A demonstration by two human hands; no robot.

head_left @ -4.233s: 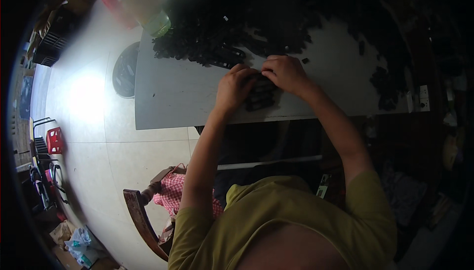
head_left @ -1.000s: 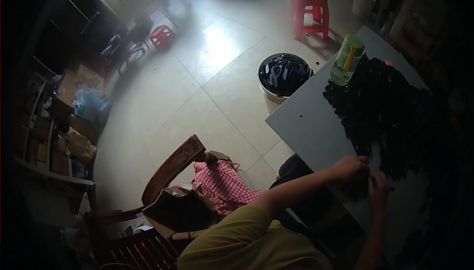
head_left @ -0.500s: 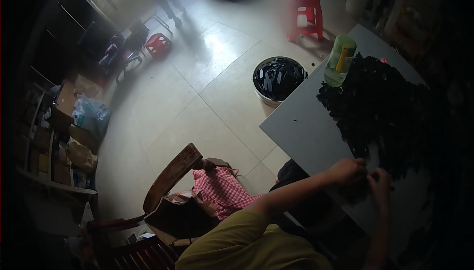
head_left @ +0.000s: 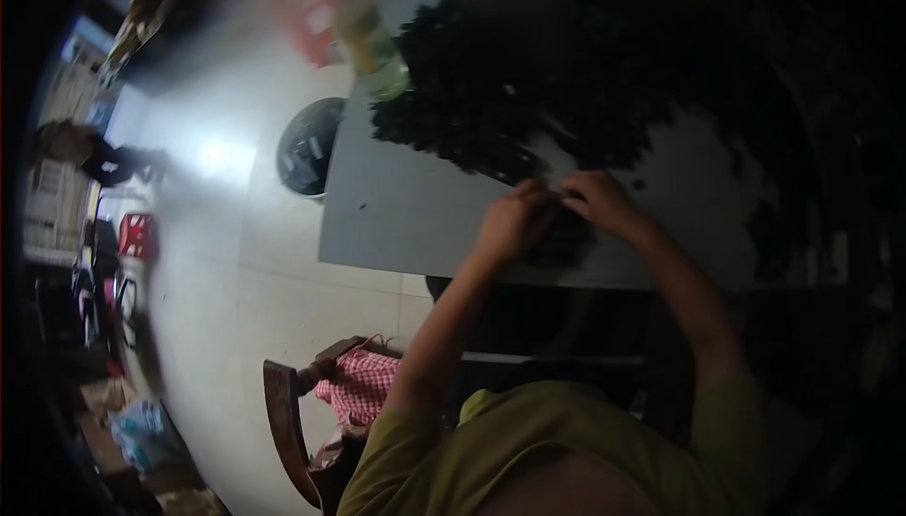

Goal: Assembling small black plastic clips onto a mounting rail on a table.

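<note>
Curled left hand (head_left: pixel 514 224), black heap (head_left: pixel 477 91) (bottle (head_left: pixel 379 61) beside)

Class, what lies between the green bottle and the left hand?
In the head view, part of the pile of black pieces lies between the green bottle and the left hand.

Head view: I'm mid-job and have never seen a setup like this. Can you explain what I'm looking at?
There is no machine here: a person works with bare hands. The picture comes from a wide fisheye camera worn on their head, looking down, so straight edges bend near the rim. The left hand and right hand nearly meet over a small cluster of dark pieces near the grey table's front edge. Beyond lies a large dark pile, with a greenish bottle to its left. A round bin stands on the floor. Blur hides what, if anything, the fingers hold.
</note>
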